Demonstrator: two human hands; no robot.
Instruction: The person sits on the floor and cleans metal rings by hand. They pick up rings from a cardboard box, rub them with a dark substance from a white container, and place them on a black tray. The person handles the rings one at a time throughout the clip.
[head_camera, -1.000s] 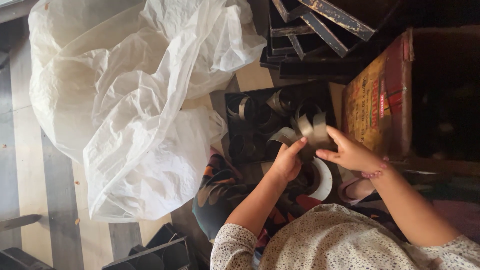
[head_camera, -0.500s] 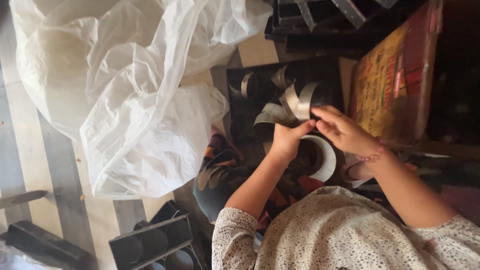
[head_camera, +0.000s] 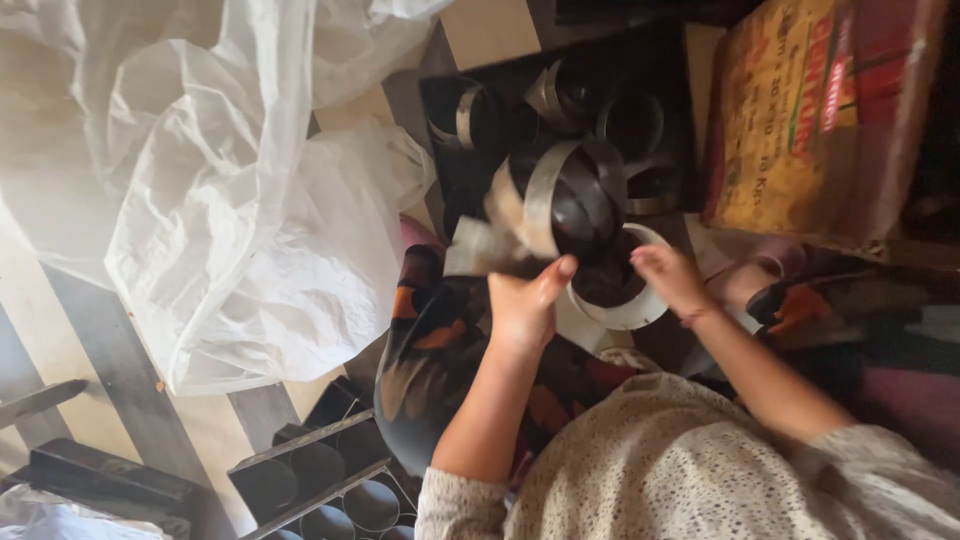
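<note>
Curled strips (head_camera: 560, 195): dark glossy bands with pale backs, looped into rings, bunched in front of the torso and above a black tray (head_camera: 480, 130). More loose rings lying in that tray, further from the body. One wide pale ring (head_camera: 625, 310) lying directly beneath the bunch, partly hidden.

Left hand (head_camera: 522, 300): closed on the lower edge of the bunch, thumb up against a dark loop, fingers wrapped under a pale band end. Right hand (head_camera: 668, 275): fingers curled onto the right side of the bunch, touching it; firmness of hold not readable from this angle.

Judgement on handling: springy strips, likely to uncoil if released on one side. Best kept pinched at the overlap with the left hand while the right guides the free loop; best kept low over the tray so that anything slipping lands among the other rings.

Surroundings: patterned cloth (head_camera: 440, 350) on the lap below the hands. Yellow and red cardboard box (head_camera: 800, 120) just right of the tray. Large crumpled white plastic sheet (head_camera: 200, 180) to the left, covering much of the striped floor (head_camera: 90, 370). Black moulded tray with round cells (head_camera: 330, 480) at lower left, near the knee, well apart from the hands.
</note>
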